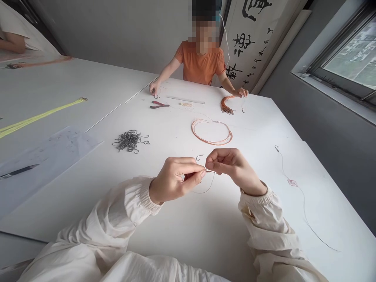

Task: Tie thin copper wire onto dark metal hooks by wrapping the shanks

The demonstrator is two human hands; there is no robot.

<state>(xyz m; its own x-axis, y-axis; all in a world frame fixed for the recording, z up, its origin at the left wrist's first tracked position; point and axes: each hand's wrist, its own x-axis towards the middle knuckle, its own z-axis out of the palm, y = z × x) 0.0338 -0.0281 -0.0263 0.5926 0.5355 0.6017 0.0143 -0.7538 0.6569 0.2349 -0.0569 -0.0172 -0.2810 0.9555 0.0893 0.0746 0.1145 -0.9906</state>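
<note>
My left hand (176, 178) and my right hand (232, 166) meet above the white table (182, 235), both pinched on a thin copper wire (205, 190) that loops down between them. The fingertips touch at the pinch. A single small metal hook (200, 157) lies on the table just behind my fingers. Both of my arms wear cream long sleeves.
A coil of copper wire (212, 132) lies beyond my hands, a pile of dark hooks (128, 141) to its left. A finished hook on a line with a red tag (292, 183) lies at right. Opposite, a person in an orange shirt (201, 64) handles wire strands (226, 105); pliers (158, 105) lie near them.
</note>
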